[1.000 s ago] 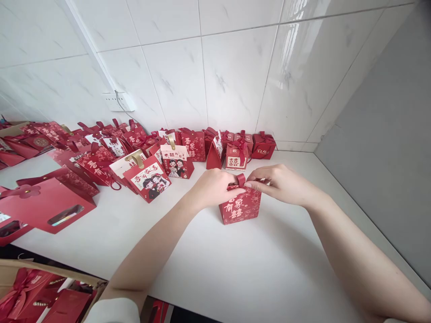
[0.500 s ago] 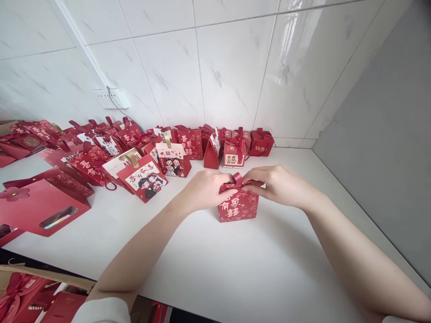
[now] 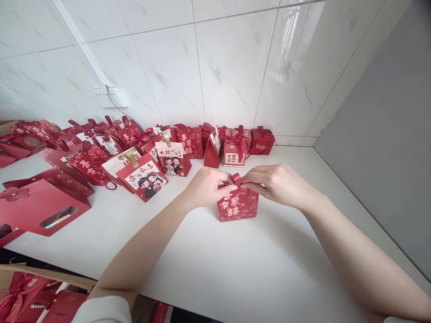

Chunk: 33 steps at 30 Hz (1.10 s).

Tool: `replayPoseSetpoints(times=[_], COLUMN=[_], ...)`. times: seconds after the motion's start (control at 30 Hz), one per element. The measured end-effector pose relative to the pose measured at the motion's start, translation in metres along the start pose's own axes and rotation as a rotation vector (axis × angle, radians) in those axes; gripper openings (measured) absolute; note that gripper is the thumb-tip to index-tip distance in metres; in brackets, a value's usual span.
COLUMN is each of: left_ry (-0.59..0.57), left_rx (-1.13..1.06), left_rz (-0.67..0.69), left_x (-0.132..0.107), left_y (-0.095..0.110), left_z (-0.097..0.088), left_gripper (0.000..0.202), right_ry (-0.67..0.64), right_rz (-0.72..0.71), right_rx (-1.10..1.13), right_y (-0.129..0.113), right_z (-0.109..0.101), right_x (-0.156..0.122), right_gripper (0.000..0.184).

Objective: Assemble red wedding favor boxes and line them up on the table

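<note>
A small red gift box (image 3: 237,206) with gold characters on its front stands upright on the white counter (image 3: 235,269). A red ribbon loop (image 3: 237,178) rises from its top. My left hand (image 3: 207,186) pinches the box top on its left side, fingers closed on the ribbon. On the other side my right hand (image 3: 278,183) pinches the top, thumb and fingers pressed together at the loop. Both hands meet over the middle of the box.
Several red gift boxes and bags (image 3: 175,157) line the tiled back wall. A large red bag (image 3: 43,206) lies at the left. A grey wall (image 3: 387,134) closes the right side. A cardboard carton (image 3: 30,291) with more red boxes sits below the counter edge.
The box top has been pressed flatter and closed under both hands. The hands stay at the ribbon, shifted only slightly.
</note>
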<state>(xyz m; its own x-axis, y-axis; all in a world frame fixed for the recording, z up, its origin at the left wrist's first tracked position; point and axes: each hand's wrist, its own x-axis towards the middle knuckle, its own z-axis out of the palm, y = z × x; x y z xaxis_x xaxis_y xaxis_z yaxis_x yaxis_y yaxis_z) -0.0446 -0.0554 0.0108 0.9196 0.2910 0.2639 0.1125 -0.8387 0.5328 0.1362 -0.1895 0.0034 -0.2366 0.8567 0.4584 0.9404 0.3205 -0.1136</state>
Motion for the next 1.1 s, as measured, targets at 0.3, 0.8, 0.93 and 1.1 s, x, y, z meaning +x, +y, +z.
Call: replayPoseSetpoints(times=[0.3,0.8,0.93,1.1], left_ry=[-0.076,0.138,0.139,0.186], left_rx=[-0.008,-0.492,-0.449,-0.311], left_rz=[-0.026,-0.26,-0.264,-0.188], left_x=[-0.002,0.003,0.003,0.002], left_y=[0.002,-0.006,-0.009,-0.005], left_z=[-0.007,0.036,0.036,0.038], left_gripper=[0.018,0.029,0.034,0.052], right_ry=[-0.033,-0.039,0.028,0.156], right_rz=[-0.066,0.065,0.222,0.352], right_rx=[0.194,0.737,0.904,0.824], right_y=[0.003,0.013,0.012,-0.005], right_z=[-0.004,-0.002,0.007,0.01], right_x=[0.005,0.005,0.007,0.011], right_gripper=[0.018,0.022,0.023,0.021])
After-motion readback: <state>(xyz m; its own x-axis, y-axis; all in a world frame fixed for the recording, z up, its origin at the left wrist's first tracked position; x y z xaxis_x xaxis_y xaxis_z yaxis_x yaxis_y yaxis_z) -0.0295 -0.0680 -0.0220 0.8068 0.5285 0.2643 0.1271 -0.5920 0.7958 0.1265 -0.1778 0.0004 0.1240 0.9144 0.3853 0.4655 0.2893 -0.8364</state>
